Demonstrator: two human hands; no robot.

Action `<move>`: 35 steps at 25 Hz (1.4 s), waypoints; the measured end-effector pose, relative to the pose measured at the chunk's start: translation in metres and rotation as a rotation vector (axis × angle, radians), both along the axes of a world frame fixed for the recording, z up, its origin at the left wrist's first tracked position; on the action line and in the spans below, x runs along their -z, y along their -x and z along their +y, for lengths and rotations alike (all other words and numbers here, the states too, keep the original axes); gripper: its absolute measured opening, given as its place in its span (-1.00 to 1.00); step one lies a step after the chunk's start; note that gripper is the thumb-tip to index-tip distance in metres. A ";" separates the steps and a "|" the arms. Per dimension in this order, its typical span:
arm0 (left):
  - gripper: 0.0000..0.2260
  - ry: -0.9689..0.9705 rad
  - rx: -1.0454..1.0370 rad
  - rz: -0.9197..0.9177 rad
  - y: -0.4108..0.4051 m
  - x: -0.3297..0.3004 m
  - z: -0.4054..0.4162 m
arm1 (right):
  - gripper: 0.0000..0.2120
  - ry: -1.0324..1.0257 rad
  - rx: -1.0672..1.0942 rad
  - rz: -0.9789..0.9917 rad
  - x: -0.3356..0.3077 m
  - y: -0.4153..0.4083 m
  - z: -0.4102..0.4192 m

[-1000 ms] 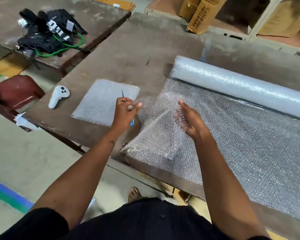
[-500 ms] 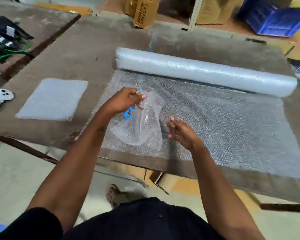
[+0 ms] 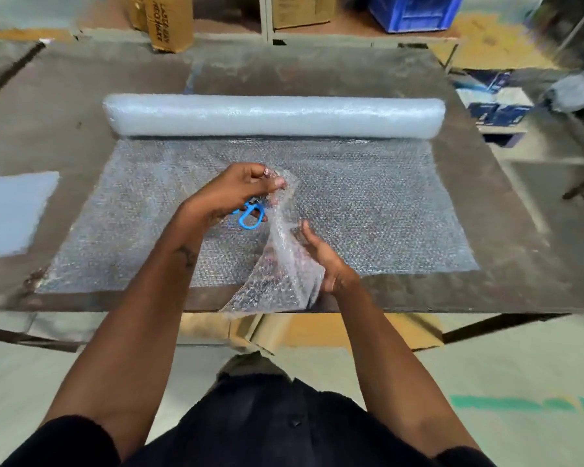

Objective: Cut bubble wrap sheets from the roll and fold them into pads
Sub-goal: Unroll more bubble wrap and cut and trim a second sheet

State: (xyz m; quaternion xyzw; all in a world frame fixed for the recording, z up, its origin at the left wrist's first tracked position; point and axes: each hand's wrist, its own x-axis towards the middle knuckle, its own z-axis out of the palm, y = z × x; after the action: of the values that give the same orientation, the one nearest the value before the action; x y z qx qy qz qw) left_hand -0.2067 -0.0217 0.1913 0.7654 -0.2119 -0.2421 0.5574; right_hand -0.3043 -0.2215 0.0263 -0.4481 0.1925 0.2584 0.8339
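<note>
Brown table, both hands, left, right, gripping cut bubble wrap sheet.

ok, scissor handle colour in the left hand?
Bright blue plastic scissor handles, looped under the left hand; head view.

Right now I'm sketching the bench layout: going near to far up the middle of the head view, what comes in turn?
Cut sheet held in both hands → unrolled bubble wrap → roll → cardboard box.
</note>
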 end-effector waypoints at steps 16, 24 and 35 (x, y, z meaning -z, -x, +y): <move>-0.75 -0.244 -0.257 -0.243 -0.063 0.032 -0.115 | -0.67 0.589 0.402 -0.211 -0.069 0.019 -0.190; -0.77 -0.168 -0.021 0.253 -0.054 0.040 -0.172 | -0.79 0.504 0.432 -0.152 -0.043 0.041 -0.281; -0.82 -0.312 -0.421 -0.025 -0.009 0.119 -0.291 | -0.71 0.729 0.213 -0.257 0.010 0.028 -0.415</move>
State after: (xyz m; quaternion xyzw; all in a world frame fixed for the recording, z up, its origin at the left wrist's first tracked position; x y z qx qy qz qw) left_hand -0.1977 -0.3130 0.0722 0.8722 -0.0150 -0.1411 0.4680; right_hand -0.3322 -0.6363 0.0164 -0.7207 0.2112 0.0272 0.6597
